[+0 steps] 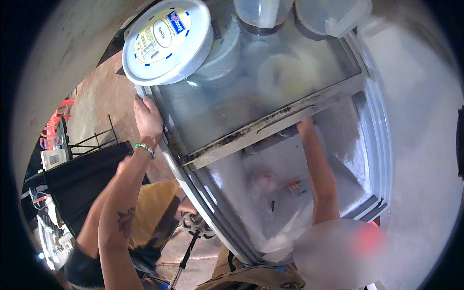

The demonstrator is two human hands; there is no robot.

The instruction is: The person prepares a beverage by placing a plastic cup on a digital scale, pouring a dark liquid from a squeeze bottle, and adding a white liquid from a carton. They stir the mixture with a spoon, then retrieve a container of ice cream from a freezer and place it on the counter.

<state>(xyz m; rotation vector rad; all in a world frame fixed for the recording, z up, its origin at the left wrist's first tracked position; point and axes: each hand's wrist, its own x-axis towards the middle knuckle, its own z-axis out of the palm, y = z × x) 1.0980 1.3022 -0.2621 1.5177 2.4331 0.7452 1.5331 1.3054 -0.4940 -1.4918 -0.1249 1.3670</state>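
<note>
Below me is a white chest freezer (382, 159) with a frosted sliding glass lid (224, 119) over its far part. Spread against the freezer's left rim, my left hand (148, 117) has a beaded bracelet (145, 148) at its wrist. My right arm reaches down into the uncovered part, and my right hand (306, 124) is mostly hidden beneath the lid's frame (253, 136). What its fingers do is out of sight. On the frosty freezer floor (250, 224) lie a blurred pinkish item (265, 181) and a small printed packet (296, 186).
On the lid stand a round white plastic tub (199, 58) with a printed label and two clear pitchers (253, 14) holding dark liquid. Another person's arm (92, 214) is at the left, near a black table (90, 181). A blurred patch covers the lower right.
</note>
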